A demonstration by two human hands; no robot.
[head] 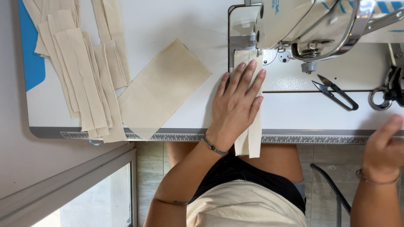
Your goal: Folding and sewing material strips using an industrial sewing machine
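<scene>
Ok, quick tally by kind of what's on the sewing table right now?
Fabric strip under the left hand: 1
Wide fabric rectangle: 1
Pile of loose strips: 1, strips too overlapped to count
Thread snips: 1
Scissors: 1
Sewing machine: 1
Total: 6

Left hand (235,107) flat on folded cream fabric strip (249,130) beneath sewing machine (311,25) head.

A white sewing table (189,25) with a ruled front edge carried a stack of long cream fabric strips (82,75) at left and a flat cream fabric rectangle (162,90) beside it. A folded cream strip (248,138) overhung the edge, and black thread snips (335,91) lay at right.
</scene>
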